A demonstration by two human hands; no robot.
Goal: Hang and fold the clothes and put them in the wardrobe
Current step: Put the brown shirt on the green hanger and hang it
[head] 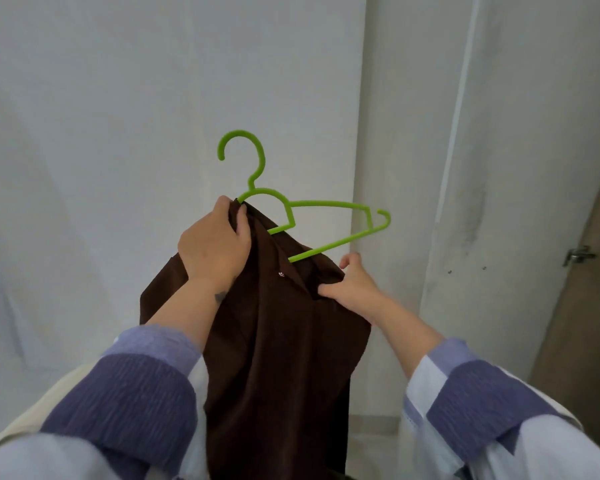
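- A pale wall (136, 98) fills most of the view behind the hands, with a vertical corner edge right of centre.
- A brown wooden door (589, 306) stands at the right edge of the view, with a small metal latch (579, 255) on it.
- A dark brown garment (284, 358) hangs down the middle between 2 forearms, its top bunched over the left half of the hanger and its lower part running out of view at the bottom.
- Both forearms wear blue sleeves (129, 403) with rolled cuffs.
- A green hanger (329, 204) is held up in front of the wall, hook pointing up, its right arm bare and sticking out past the cloth.
- The left hand (215, 244) is closed around the garment's top edge at the hanger's neck.
- The right hand (354, 287) pinches a fold of the garment just under the hanger's lower bar, fingers curled.
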